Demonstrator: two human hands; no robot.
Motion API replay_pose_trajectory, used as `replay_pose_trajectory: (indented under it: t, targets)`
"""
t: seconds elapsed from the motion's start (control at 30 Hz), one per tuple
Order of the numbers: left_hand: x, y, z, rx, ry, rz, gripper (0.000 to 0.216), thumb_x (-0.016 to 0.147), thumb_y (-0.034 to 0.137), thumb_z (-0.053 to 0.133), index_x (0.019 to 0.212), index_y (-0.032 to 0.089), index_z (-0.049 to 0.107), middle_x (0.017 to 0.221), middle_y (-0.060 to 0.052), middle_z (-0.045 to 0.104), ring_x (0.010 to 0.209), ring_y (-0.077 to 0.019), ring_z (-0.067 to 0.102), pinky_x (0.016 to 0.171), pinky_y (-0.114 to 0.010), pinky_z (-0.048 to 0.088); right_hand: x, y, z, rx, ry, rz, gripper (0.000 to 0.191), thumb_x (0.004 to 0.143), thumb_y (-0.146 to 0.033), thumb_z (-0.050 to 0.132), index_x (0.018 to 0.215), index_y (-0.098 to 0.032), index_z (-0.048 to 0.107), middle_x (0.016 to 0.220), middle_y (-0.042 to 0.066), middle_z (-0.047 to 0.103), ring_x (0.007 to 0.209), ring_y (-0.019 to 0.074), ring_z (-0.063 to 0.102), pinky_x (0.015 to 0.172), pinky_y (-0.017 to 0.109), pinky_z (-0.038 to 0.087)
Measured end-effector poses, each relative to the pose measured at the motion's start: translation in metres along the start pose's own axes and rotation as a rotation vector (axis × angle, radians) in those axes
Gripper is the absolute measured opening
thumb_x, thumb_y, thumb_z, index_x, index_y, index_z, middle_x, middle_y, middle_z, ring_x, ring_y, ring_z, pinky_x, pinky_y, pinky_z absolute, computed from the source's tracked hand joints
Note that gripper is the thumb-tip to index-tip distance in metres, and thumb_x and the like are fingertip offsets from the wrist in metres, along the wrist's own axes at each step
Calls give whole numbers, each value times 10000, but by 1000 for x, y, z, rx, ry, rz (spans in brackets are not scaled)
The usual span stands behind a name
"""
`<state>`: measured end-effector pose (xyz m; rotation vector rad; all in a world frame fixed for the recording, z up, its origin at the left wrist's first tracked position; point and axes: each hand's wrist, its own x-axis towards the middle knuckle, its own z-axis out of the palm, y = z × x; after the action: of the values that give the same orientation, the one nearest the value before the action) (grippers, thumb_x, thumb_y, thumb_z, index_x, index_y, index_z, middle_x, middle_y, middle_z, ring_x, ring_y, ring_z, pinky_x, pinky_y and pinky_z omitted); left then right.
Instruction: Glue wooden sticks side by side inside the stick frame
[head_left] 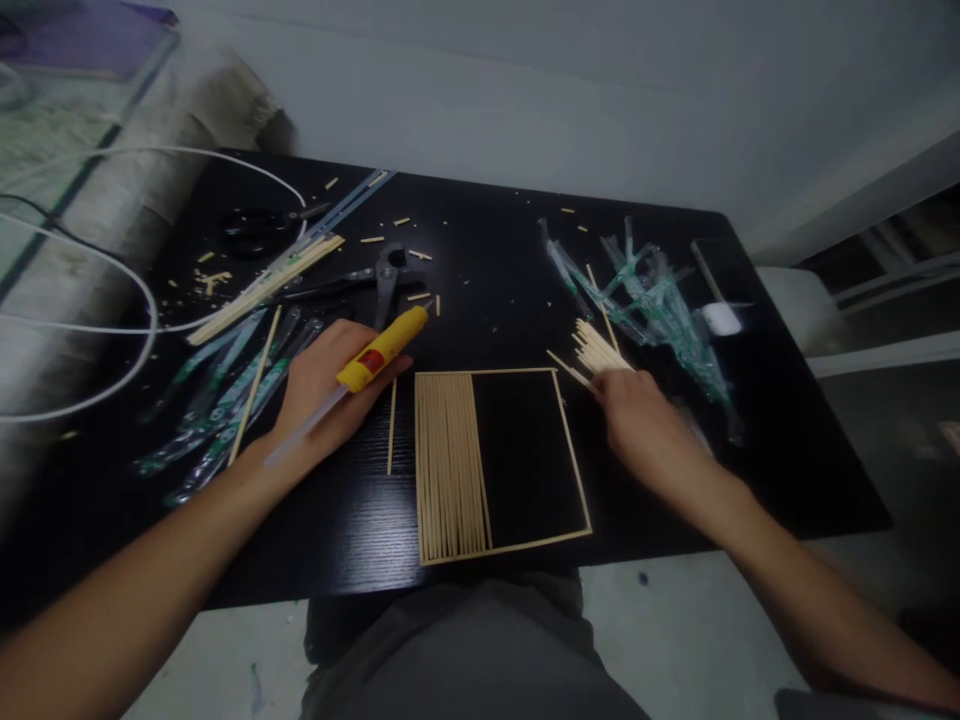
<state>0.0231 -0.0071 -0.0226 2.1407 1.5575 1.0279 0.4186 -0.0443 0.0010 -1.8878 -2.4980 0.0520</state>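
In my left hand is a yellow glue gun with a dark tip and a red label; a translucent glue stick extends from its rear over my wrist. My right hand is closed around a bundle of thin wooden sticks, their ends fanning out past the fingers. Between my hands lies a square frame of sticks. Upright sticks laid side by side fill its left part, and the right part shows black. One loose stick lies left of the frame.
Pliers, scissors and more sticks lie at the back left among cut scraps. Clear green-printed wrappers are heaped at right, with others at left. Beyond sit a phone and white case. A white cable loops at left.
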Motion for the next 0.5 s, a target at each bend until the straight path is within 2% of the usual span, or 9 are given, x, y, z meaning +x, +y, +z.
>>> replay_pose_trajectory:
  t: [0.07,0.17,0.27,0.33,0.37,0.43,0.5]
  targets:
    - [-1,0,0,1,5,0,316,1036,530,662,933,231,666,925,-35,689,877,-211,671,781,-351,525,2,0,-9,43,128,-57,246,1040,-91,478,1171,-149,678,1014,142,686,937,313,655,844,437,577]
    - [-1,0,0,2,2,-2,310,1043,522,655,931,234,664,923,-35,688,877,-212,665,798,-349,525,2,-9,-27,207,411,-158,207,1106,-155,499,1165,-201,692,1064,118,699,969,283,696,848,421,604]
    - [-1,0,0,5,-6,0,299,1048,505,656,927,231,659,918,-35,685,865,-204,656,790,-341,518,-3,-32,-33,334,569,-274,241,1109,-144,555,1214,-273,729,1133,83,726,1045,250,735,903,417,638]
    - [-1,-1,0,9,-6,1,292,1049,493,659,930,227,657,922,-37,683,859,-199,650,786,-341,513,-8,-50,-24,477,465,-374,115,1095,-225,663,1131,-283,755,1069,48,757,1009,234,765,882,389,672]
    - [-1,-2,0,11,-5,2,290,1049,490,663,930,225,657,922,-38,680,859,-199,649,787,-343,512,-10,-57,-16,528,342,-371,77,1098,-283,684,1112,-280,760,1064,40,773,1005,232,778,881,384,689]
    - [-1,-2,0,15,-6,1,283,1046,484,674,933,224,659,927,-40,678,868,-201,649,790,-347,511,-16,-67,3,542,52,-424,126,1105,-321,677,1177,-291,776,1168,37,804,1113,243,795,971,408,704]
    - [-2,-3,0,16,-10,-1,273,1045,478,681,942,226,664,939,-41,680,874,-203,652,789,-346,512,-22,-71,19,537,-31,-487,174,1113,-299,657,1229,-308,786,1300,33,806,1233,246,782,1066,420,690]
